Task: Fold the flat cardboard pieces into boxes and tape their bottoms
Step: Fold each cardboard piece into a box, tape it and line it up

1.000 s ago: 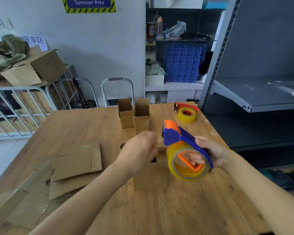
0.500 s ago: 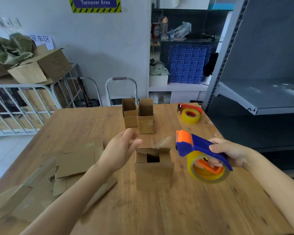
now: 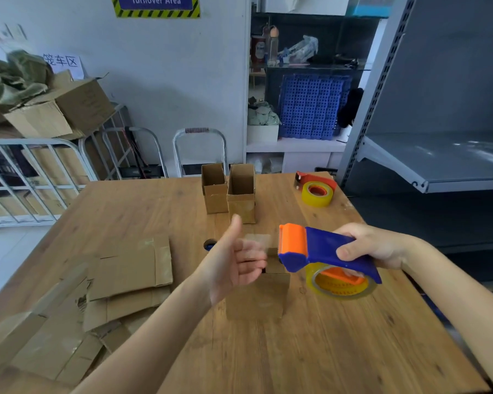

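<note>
1. At counter centre, a small brown cardboard box (image 3: pixel 258 297) stands upright on the wooden counter (image 3: pixel 325 351), partly hidden behind your left hand (image 3: pixel 231 268).
2. Left hand: thumb up, fingers (image 3: pixel 254 263) half curled and motion-blurred. A clear tape strip (image 3: pixel 258 240) shows just beside them; whether they pinch it cannot be told.
3. Right hand (image 3: pixel 373 245): fingers wrapped around the blue-and-orange tape dispenser (image 3: pixel 325 251), held just right of the box top.
4. Far side: two open brown cardboard boxes (image 3: pixel 228 191) stand touching; a red tape dispenser (image 3: pixel 316 190) sits near the right corner.
5. Left side: flat brown cardboard pieces (image 3: pixel 131 265) lie overlapped.
</note>
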A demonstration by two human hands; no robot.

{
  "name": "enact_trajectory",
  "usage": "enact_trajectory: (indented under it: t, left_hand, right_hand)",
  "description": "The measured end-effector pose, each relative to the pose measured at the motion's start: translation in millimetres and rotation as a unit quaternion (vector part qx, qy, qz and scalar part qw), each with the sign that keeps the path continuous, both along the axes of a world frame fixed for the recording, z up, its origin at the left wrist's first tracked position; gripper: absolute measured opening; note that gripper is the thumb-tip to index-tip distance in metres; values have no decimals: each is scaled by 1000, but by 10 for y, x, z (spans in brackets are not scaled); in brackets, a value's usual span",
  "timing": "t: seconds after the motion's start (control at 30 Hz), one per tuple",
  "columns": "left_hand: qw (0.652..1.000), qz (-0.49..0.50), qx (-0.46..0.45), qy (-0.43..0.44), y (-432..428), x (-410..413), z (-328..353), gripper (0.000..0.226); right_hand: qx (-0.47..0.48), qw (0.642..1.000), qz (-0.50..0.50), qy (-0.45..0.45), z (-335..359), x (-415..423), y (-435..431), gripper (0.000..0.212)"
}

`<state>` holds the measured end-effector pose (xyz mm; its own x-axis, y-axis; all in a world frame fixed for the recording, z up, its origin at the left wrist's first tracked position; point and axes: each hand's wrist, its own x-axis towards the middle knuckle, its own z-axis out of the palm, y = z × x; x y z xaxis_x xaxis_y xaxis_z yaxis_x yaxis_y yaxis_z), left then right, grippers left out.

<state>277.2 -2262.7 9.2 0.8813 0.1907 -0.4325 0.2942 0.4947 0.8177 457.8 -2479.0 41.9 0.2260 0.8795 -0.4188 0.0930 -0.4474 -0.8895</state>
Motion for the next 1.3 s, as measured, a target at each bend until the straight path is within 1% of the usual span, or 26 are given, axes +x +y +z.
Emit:
enact_trajectory:
  t: [0.07,0.17,0.23,0.3,0.4,0.43,0.6,0.67,0.7,0.8,0.9,0.97,1.0,1.07,1.13,1.2,1.3]
  left_hand:
    - [996,-10,84,-12,38,-3,6,57]
    - [977,18,211,-27,108,4,41,19]
    - [957,34,289,-20,188,46,66,13]
    - [949,46,313,-1,303,92,102,14]
    - [942,86,323,42,575,75,115,16]
    - [938,99,328,51,662,56,90,17]
    - [911,108,392,66,747,104,-166,20]
    - [909,91,401,66,730,128,-224,18]
    - [912,75,399,67,726,120,-241,20]
    - [914,14,400,68,692,85,-253,49]
    - [915,-35,400,31,633,109,-308,90]
    - [905,-64,421,5,606,137,-404,112]
    - [895,-76,440,2,588,145,-458,116]
    - [877,-74,474,5,549,149,-569,114]
    - [861,-37,507,5,520,150,-648,106]
    - [830,-10,557,4,513,132,-693,97]
    - [783,-8,621,-2,528,86,-755,82]
  right_hand:
    - [-23,999,2,-37,-2,4,35,86]
    - [-49,996,14,-70,24,7,109,87]
    - [-53,996,17,-74,61,32,175,86]
    - [-59,995,16,-80,117,83,239,81]
    - [-69,994,12,-84,202,203,230,61]
    - [-72,994,11,-85,216,252,208,58]
    - [-114,986,0,-119,80,426,262,60]
    - [-122,986,-10,-115,1,489,303,64]
    - [-126,986,-11,-111,-29,525,319,66]
    - [-138,985,-20,-98,-89,630,355,70]
    - [-139,988,-21,-69,-138,716,355,64]
    - [-138,989,-19,-48,-149,757,331,59]
    - [-138,989,-17,-40,-155,773,319,57]
    - [-139,990,-13,-25,-175,803,299,56]
    - [-139,990,-6,-19,-201,828,291,56]
    - [-139,990,3,-18,-229,838,301,56]
    - [-152,988,28,-30,-263,824,322,54]
